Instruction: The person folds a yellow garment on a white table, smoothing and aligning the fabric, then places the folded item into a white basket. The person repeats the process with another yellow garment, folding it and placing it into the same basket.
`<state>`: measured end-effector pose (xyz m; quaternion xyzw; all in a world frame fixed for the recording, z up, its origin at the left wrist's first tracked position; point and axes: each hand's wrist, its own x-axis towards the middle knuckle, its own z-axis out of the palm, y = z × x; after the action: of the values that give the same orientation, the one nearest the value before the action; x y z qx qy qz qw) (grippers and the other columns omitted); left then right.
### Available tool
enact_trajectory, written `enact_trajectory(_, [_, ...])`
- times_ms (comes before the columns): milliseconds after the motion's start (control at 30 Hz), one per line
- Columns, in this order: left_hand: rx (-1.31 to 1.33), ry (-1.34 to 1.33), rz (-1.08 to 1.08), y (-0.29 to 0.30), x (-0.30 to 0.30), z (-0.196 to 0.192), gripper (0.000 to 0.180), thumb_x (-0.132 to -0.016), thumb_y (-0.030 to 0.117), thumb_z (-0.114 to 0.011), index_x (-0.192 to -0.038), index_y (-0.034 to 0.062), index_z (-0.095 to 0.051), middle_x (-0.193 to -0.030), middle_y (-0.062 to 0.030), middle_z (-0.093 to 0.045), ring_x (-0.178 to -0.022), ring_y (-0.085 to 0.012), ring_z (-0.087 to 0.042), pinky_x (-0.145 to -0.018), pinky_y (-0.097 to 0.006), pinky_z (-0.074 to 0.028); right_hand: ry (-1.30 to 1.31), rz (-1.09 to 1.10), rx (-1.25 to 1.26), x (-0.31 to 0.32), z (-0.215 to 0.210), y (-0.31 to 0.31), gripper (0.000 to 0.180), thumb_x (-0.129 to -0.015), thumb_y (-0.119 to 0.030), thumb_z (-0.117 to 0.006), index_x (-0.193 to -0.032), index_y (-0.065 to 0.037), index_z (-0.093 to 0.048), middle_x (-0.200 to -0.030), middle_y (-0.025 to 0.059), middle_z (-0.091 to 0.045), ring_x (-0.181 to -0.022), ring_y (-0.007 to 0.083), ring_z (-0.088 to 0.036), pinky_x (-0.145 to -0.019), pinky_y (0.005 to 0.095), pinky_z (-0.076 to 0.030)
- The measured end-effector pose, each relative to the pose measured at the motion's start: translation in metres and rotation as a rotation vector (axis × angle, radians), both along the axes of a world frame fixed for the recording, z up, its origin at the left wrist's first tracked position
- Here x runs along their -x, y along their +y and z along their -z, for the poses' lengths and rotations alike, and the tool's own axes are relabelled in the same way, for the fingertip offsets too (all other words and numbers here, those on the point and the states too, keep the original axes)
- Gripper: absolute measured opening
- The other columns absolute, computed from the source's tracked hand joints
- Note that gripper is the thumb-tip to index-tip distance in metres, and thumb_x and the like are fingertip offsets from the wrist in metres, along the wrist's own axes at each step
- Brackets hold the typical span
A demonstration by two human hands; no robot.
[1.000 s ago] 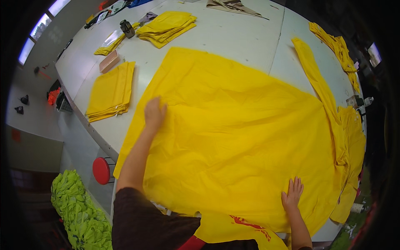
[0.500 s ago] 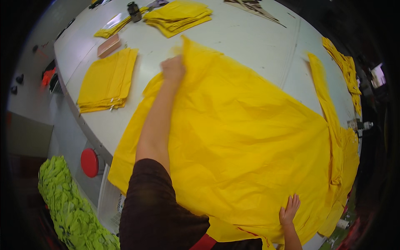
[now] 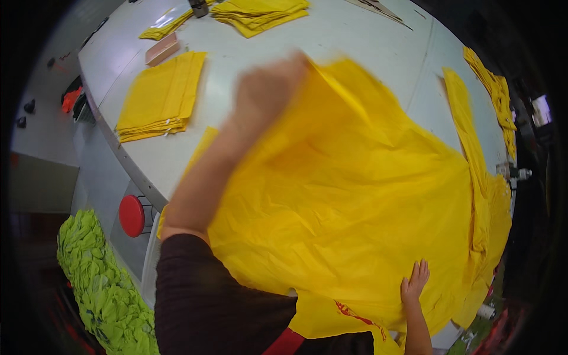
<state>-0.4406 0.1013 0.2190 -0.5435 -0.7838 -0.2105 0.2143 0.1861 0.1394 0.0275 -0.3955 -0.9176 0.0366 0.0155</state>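
Left hand grips yellow cloth, edge lifted; right hand spread flat; table beyond.

White table, yellow cloth, folded yellow stacks, pink box

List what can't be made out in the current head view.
Head view:
Left hand: blur hides its exact grip on the yellow fabric.
White tabletop: partly hidden under that fabric.
Dark bottle: top cut off by the upper edge.
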Motion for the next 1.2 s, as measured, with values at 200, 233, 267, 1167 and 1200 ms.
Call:
enact_trajectory(200, [0.284, -0.034, -0.683, -0.018, 0.218, 0.049, 0.034, -0.088, 0.04, -0.05, -0.11, 0.0142, -0.056, -0.103, -0.0103, -0.064, -0.098, -0.0297, -0.06, -0.074, -0.044, -0.049, 0.001, -0.012, 0.004, 0.005, -0.001, 0.008, 0.057, -0.086, -0.035, -0.044, -0.132, -0.003, -0.037, -0.142, 0.0206, -0.029, -0.131, 0.0398, -0.024, -0.105, 0.0556, -0.015])
enact_trajectory(233, [0.234, -0.04, -0.735, -0.022, 0.231, 0.071, 0.034, -0.087, 0.039, -0.052, -0.111, 0.0143, -0.055, -0.102, -0.0103, -0.064, -0.097, -0.0295, -0.06, -0.073, -0.045, -0.049, -0.001, -0.009, 0.004, 0.007, -0.002, 0.012, 0.057, -0.085, -0.034, -0.044, -0.131, -0.003, -0.037, -0.142, 0.0205, -0.029, -0.131, 0.0397, -0.024, -0.105, 0.0556, -0.015])
enact_trajectory(267, [0.188, 0.005, -0.659, -0.006, 0.211, 0.078, 0.034, -0.086, 0.037, -0.054, -0.111, 0.0137, -0.056, -0.102, -0.0107, -0.063, -0.095, -0.0297, -0.06, -0.073, -0.044, -0.049, 0.003, 0.003, 0.003, 0.006, -0.003, 0.011, 0.057, -0.084, -0.033, -0.045, -0.131, -0.003, -0.038, -0.142, 0.0206, -0.029, -0.131, 0.0397, -0.024, -0.105, 0.0554, -0.015])
enact_trajectory(1167, [0.481, -0.245, -0.259, -0.136, -0.085, 0.202, 0.063, -0.09, 0.046, -0.047, -0.14, 0.0101, -0.031, -0.146, -0.0146, -0.026, -0.136, -0.0316, -0.02, -0.106, -0.056, -0.013, 0.761, 0.396, 0.152, -0.006, -0.029, 0.094, 0.051, -0.081, -0.022, -0.063, -0.123, 0.002, -0.048, -0.128, 0.0204, -0.047, -0.122, 0.033, -0.042, -0.104, 0.0387, -0.032])
enact_trajectory(1200, [0.475, -0.27, -0.278, -0.131, -0.084, 0.197, 0.063, -0.09, 0.046, -0.046, -0.14, 0.0102, -0.031, -0.146, -0.0146, -0.026, -0.136, -0.0316, -0.02, -0.106, -0.056, -0.013, 0.712, 0.49, -0.132, -0.043, -0.028, 0.13, 0.043, -0.081, -0.022, -0.063, -0.116, 0.002, -0.053, -0.12, 0.0194, -0.053, -0.116, 0.0328, -0.047, -0.1, 0.0381, -0.036])
